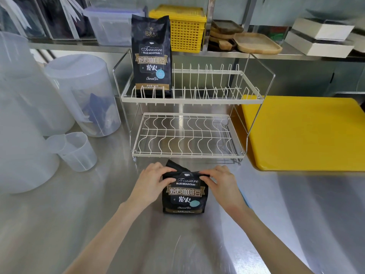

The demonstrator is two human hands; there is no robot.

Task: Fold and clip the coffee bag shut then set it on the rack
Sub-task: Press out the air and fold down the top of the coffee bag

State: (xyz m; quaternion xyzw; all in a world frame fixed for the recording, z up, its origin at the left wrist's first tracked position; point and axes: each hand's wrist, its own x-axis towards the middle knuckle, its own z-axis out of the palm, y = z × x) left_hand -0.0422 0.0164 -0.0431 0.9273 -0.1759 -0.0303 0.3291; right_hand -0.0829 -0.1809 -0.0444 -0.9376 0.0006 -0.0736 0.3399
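Note:
A black coffee bag [182,196] stands on the steel counter in front of the white two-tier wire rack [187,133]. Its top is bent over backward. My left hand [153,179] pinches the folded top at its left corner, and my right hand [219,180] pinches it at the right corner. A second, taller black coffee bag [151,56] stands upright at the left end of the rack's upper tier. I see no clip.
Translucent plastic pitchers [83,93] and a small measuring cup [76,151] crowd the counter's left side. A yellow cutting board [304,133] lies right of the rack. On the shelf behind sit a yellow basket [185,30], wooden trays [254,42] and boxes.

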